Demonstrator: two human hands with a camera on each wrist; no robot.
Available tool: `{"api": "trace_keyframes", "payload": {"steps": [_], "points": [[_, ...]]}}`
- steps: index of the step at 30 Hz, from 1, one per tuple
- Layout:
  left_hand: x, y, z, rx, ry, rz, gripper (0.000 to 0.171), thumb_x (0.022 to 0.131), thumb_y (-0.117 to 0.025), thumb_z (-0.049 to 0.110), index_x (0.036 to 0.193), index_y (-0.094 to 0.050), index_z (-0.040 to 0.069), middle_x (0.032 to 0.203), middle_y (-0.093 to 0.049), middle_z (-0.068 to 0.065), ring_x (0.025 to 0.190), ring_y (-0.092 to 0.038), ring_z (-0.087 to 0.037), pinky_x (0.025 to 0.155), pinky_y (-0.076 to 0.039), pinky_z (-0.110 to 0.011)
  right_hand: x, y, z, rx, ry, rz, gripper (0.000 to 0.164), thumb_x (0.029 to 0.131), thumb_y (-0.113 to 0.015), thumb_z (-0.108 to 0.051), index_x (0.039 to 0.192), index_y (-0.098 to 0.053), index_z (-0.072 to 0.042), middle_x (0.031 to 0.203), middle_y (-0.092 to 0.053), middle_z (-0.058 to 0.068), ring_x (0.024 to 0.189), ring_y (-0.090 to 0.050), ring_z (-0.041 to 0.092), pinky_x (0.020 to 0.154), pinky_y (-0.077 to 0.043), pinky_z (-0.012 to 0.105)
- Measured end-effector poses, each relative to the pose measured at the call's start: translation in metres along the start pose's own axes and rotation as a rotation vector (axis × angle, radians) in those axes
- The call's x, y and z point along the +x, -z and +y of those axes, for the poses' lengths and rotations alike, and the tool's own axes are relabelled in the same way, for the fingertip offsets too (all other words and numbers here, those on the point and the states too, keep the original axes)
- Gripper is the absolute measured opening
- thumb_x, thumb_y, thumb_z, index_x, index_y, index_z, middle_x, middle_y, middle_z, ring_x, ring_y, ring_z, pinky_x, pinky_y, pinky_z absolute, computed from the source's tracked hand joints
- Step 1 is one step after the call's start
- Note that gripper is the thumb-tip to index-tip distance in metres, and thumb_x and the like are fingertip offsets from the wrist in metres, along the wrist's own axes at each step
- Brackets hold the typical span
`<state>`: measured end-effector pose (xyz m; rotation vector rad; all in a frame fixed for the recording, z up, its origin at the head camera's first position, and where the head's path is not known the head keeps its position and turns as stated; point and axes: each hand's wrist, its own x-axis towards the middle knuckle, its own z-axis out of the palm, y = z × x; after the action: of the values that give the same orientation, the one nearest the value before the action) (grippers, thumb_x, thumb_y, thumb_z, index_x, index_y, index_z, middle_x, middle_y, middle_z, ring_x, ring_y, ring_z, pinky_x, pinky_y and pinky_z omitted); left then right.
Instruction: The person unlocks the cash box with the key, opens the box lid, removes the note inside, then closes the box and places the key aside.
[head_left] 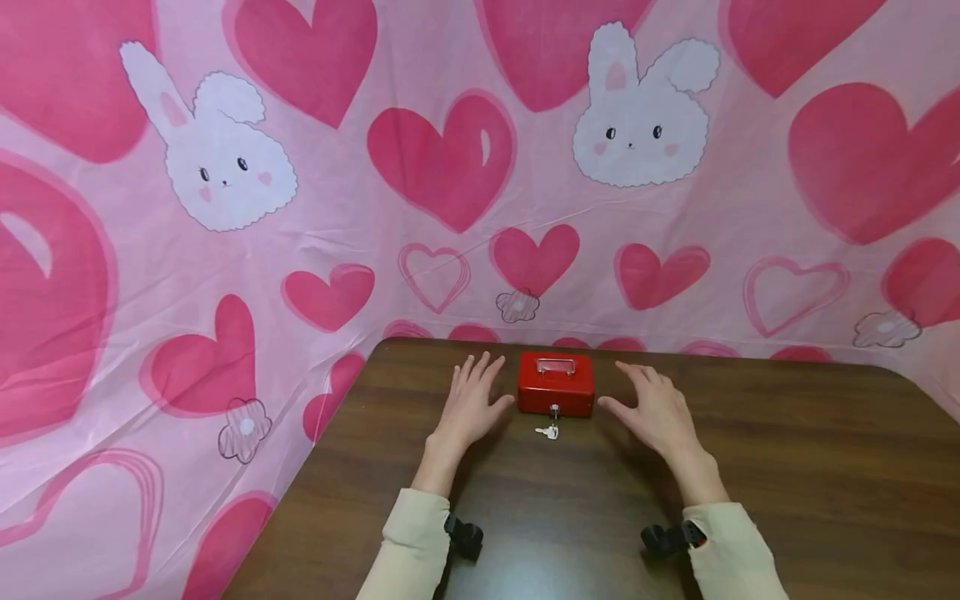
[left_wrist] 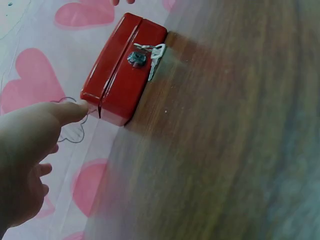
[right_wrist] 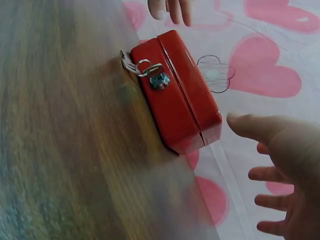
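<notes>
A red metal cash box [head_left: 556, 385] with its lid down stands near the table's far edge, a folding handle [head_left: 555, 365] on top. In its front lock [right_wrist: 159, 81] sits a key, and a second key [head_left: 551, 432] dangles from the ring below. My left hand [head_left: 471, 404] is spread just left of the box, thumb pointing toward its side. On the other side, my right hand [head_left: 654, 408] is held with fingers extended and thumb near the box's right wall. Neither hand holds anything.
The brown wood-grain table [head_left: 810, 467] extends to both sides and toward me. Behind it and at the left hangs a pink cloth [head_left: 420, 67] with hearts and rabbit faces. A black wrist camera [head_left: 465, 537] is strapped at the left cuff, another [head_left: 663, 540] at the right.
</notes>
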<state>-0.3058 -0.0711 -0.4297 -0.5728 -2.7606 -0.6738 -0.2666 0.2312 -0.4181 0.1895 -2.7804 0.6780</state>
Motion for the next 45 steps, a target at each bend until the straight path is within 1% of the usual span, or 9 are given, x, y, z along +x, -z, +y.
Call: {"api": "trace_keyframes", "payload": {"steps": [5, 10, 16, 19, 22, 28, 35, 38, 45], "points": [[0.003, -0.002, 0.004, -0.010, -0.043, 0.005, 0.060, 0.093, -0.066, 0.032, 0.148, -0.047, 0.016, 0.154, -0.045, -0.013, 0.146, -0.035, -0.037, 0.123, -0.019, -0.053, -0.001, 0.000, -0.006, 0.049, 0.029, 0.059, 0.064, 0.088, -0.072, -0.038, 0.141, -0.052, -0.009, 0.135, -0.056, 0.023, 0.120, -0.050, 0.045, 0.102, -0.038, 0.067], [0.003, -0.001, 0.009, -0.031, -0.062, -0.014, 0.057, 0.094, -0.066, 0.030, 0.147, -0.049, 0.018, 0.152, -0.049, -0.011, 0.142, -0.042, -0.034, 0.121, -0.024, -0.051, 0.000, -0.001, -0.013, 0.089, 0.067, 0.114, 0.050, 0.089, -0.072, -0.030, 0.132, -0.060, -0.007, 0.120, -0.064, 0.020, 0.110, -0.056, 0.039, 0.094, -0.046, 0.060], [0.001, -0.002, 0.013, -0.043, -0.090, -0.033, 0.056, 0.093, -0.068, 0.029, 0.146, -0.051, 0.018, 0.150, -0.050, -0.010, 0.140, -0.046, -0.029, 0.118, -0.030, -0.055, -0.001, -0.006, -0.019, 0.112, 0.074, 0.120, 0.039, 0.090, -0.072, -0.029, 0.124, -0.066, -0.010, 0.103, -0.068, 0.009, 0.090, -0.063, 0.026, 0.077, -0.055, 0.048], [0.001, -0.004, 0.013, -0.035, -0.090, -0.038, 0.056, 0.093, -0.068, 0.029, 0.145, -0.051, 0.017, 0.149, -0.051, -0.010, 0.139, -0.047, -0.026, 0.117, -0.032, -0.054, 0.000, -0.009, -0.021, 0.115, 0.086, 0.110, 0.036, 0.089, -0.073, -0.028, 0.121, -0.068, -0.011, 0.100, -0.068, 0.007, 0.082, -0.062, 0.021, 0.071, -0.055, 0.041], [0.002, -0.006, 0.014, -0.030, -0.090, -0.045, 0.056, 0.094, -0.067, 0.029, 0.145, -0.051, 0.017, 0.149, -0.051, -0.010, 0.139, -0.047, -0.026, 0.117, -0.032, -0.053, 0.001, -0.010, -0.023, 0.113, 0.097, 0.099, 0.036, 0.089, -0.073, -0.028, 0.120, -0.068, -0.012, 0.099, -0.069, 0.006, 0.078, -0.060, 0.018, 0.068, -0.054, 0.037], [0.004, -0.009, 0.015, -0.025, -0.096, -0.068, 0.055, 0.094, -0.066, 0.028, 0.146, -0.051, 0.021, 0.150, -0.049, -0.011, 0.138, -0.048, -0.028, 0.117, -0.033, -0.052, 0.003, -0.011, -0.025, 0.113, 0.094, 0.085, 0.034, 0.088, -0.074, -0.026, 0.119, -0.069, -0.013, 0.101, -0.071, 0.005, 0.076, -0.059, 0.016, 0.067, -0.055, 0.036], [0.003, -0.009, 0.015, -0.014, -0.076, -0.090, 0.052, 0.095, -0.065, 0.027, 0.145, -0.053, 0.024, 0.151, -0.049, -0.012, 0.137, -0.048, -0.031, 0.117, -0.034, -0.051, 0.001, -0.018, -0.034, 0.106, 0.133, 0.053, 0.029, 0.087, -0.075, -0.027, 0.114, -0.071, -0.015, 0.098, -0.070, 0.003, 0.073, -0.057, 0.014, 0.064, -0.052, 0.033], [0.001, -0.010, 0.015, -0.011, -0.069, -0.100, 0.051, 0.095, -0.066, 0.027, 0.144, -0.053, 0.024, 0.151, -0.049, -0.011, 0.137, -0.049, -0.031, 0.116, -0.035, -0.051, 0.000, -0.022, -0.038, 0.112, 0.140, 0.032, 0.030, 0.087, -0.075, -0.027, 0.114, -0.072, -0.015, 0.096, -0.070, 0.002, 0.075, -0.057, 0.014, 0.067, -0.053, 0.034], [0.002, -0.011, 0.015, -0.015, -0.078, -0.100, 0.052, 0.095, -0.066, 0.027, 0.145, -0.053, 0.023, 0.149, -0.053, -0.008, 0.136, -0.051, -0.028, 0.115, -0.036, -0.049, 0.001, -0.029, -0.045, 0.138, 0.154, 0.006, 0.028, 0.085, -0.077, -0.025, 0.111, -0.072, -0.015, 0.098, -0.072, 0.003, 0.081, -0.063, 0.017, 0.076, -0.058, 0.042]]}}
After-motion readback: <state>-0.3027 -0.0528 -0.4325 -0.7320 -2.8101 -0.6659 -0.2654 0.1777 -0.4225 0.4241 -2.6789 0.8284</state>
